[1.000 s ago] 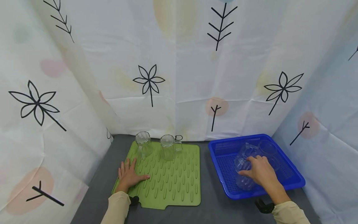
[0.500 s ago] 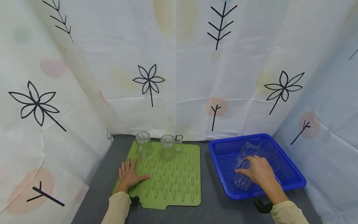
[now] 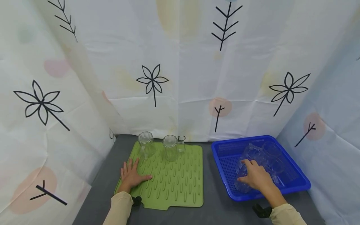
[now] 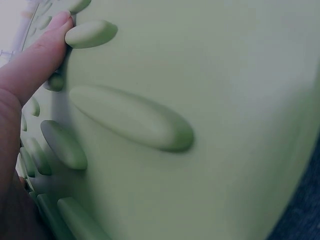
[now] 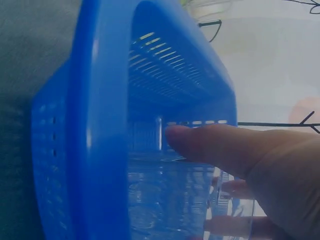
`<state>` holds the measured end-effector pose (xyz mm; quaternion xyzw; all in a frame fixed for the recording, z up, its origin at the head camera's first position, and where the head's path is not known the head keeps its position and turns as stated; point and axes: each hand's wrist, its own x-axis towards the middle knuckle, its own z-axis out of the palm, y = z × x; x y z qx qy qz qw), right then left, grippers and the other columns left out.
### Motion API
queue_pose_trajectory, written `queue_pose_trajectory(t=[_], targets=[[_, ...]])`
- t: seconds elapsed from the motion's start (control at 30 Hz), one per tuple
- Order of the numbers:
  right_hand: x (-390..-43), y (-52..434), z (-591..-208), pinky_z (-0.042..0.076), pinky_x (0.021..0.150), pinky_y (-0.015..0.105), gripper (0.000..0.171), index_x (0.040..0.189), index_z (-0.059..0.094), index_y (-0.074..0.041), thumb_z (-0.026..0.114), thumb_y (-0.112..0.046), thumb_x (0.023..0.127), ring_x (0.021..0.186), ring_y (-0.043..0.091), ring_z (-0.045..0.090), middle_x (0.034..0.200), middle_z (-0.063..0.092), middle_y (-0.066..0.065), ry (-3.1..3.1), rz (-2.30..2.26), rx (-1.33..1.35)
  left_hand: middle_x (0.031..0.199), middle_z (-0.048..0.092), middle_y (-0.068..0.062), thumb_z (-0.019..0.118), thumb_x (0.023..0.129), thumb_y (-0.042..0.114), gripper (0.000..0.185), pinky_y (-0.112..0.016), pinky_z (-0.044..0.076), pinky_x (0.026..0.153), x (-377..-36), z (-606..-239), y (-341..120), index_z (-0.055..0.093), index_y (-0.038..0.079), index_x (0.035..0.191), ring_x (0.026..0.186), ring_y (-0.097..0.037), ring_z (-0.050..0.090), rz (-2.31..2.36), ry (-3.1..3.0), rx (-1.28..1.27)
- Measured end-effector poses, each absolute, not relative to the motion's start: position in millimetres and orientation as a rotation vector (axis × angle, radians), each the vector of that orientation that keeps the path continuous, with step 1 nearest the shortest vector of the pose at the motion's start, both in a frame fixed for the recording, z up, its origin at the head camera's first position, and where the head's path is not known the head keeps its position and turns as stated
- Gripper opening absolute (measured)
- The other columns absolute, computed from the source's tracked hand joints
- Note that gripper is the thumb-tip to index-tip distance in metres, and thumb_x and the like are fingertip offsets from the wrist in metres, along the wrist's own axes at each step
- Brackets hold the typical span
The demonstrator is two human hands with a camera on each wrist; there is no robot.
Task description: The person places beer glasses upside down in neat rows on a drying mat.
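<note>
1. Right hand [image 3: 257, 178] sits inside the blue plastic basket [image 3: 298, 187] on the right side of the grey tabletop [image 3: 209, 209]. Fingers and thumb curl round a clear glass mug [image 3: 244, 175] lying on its side near the basket's near-left corner; the hand grasps it from above.
2. Right wrist view: thumb [image 5: 215, 145] across the top of the glass mug [image 5: 170, 200], other fingertips [image 5: 235, 189] showing through the glass on the far side. Basket wall [image 5: 95, 125] just beside the mug.
3. More clear glassware [image 3: 270, 154] in the same basket, farther back and to the right of the held mug, touching or nearly touching it. Exact count cannot be told; outlines overlap.
4. Left hand [image 3: 130, 175] lies flat, palm down, fingers straight and slightly spread, on the near-left part of a green ribbed drying mat [image 3: 174, 184]. It holds nothing, only presses on the mat.
5. Left wrist view: one finger [image 4: 35, 65] lies against the mat [image 4: 210, 100] among its raised oval ribs.
6. Two clear glass mugs stand on the mat's far edge: the left mug [image 3: 146, 144] just beyond the left hand's fingertips, the right mug [image 3: 171, 147] beside it, handle to the right. They stand close together, apart from the hand.
7. Mat and basket are side by side, a strip of bare tabletop between them.
8. Pale printed curtain [image 3: 180, 72] with black leaf and flower drawings on three sides.
</note>
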<state>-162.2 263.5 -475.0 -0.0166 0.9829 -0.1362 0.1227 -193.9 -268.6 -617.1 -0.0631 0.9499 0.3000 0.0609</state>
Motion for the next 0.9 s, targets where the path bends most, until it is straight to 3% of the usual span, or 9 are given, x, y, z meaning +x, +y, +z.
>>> queue_pose_trajectory(t=[0.13, 0.27, 0.47, 0.7, 0.9], targets=[[-162.2, 260.9, -473.4, 0.051, 0.082, 0.071, 0.083, 0.145, 0.048, -0.005, 0.088, -0.036, 0.079, 0.118, 0.067, 0.048, 0.14, 0.047, 0.038, 2.836, -0.458, -0.077, 0.169, -0.002, -0.031, 0.081, 0.065, 0.075, 0.135, -0.071, -0.009, 0.122, -193.5, -619.5, -268.9, 0.017, 0.01, 0.165, 0.155, -0.054, -0.013, 0.917, 2.871, -0.184], [-162.5, 261.1, -467.2, 0.053, 0.08, 0.066, 0.08, 0.141, 0.049, -0.002, 0.088, -0.034, 0.078, 0.113, 0.06, 0.055, 0.136, 0.05, 0.037, 2.795, -0.465, -0.09, 0.169, -0.002, -0.03, 0.083, 0.068, 0.069, 0.132, -0.071, -0.007, 0.122, -194.6, -616.7, -267.6, 0.016, 0.01, 0.165, 0.155, -0.055, -0.013, 0.887, 2.856, -0.204], [-162.6, 264.6, -461.0, 0.054, 0.079, 0.062, 0.076, 0.132, 0.058, -0.002, 0.086, -0.047, 0.077, 0.11, 0.053, 0.059, 0.126, 0.063, 0.025, 2.844, -0.443, -0.097, 0.169, -0.003, -0.03, 0.083, 0.069, 0.069, 0.131, -0.071, -0.006, 0.122, -197.3, -618.7, -266.8, 0.015, 0.011, 0.165, 0.155, -0.054, -0.013, 0.835, 2.853, -0.209], [-162.5, 262.2, -454.1, 0.051, 0.084, 0.067, 0.087, 0.136, 0.058, -0.004, 0.081, -0.064, 0.076, 0.118, 0.058, 0.05, 0.132, 0.062, 0.027, 2.916, -0.501, -0.114, 0.169, -0.002, -0.029, 0.084, 0.069, 0.067, 0.13, -0.071, -0.006, 0.123, -196.7, -616.2, -266.1, 0.017, 0.01, 0.165, 0.155, -0.053, -0.013, 0.888, 2.86, -0.212], [-160.5, 259.7, -440.1, 0.05, 0.085, 0.067, 0.096, 0.138, 0.057, -0.002, 0.071, -0.075, 0.078, 0.12, 0.058, 0.051, 0.13, 0.063, 0.027, 2.96, -0.514, -0.097, 0.169, -0.004, -0.029, 0.083, 0.068, 0.07, 0.131, -0.071, -0.007, 0.122, -195.7, -615.8, -267.6, 0.017, 0.011, 0.165, 0.155, -0.054, -0.014, 0.896, 2.856, -0.206]])
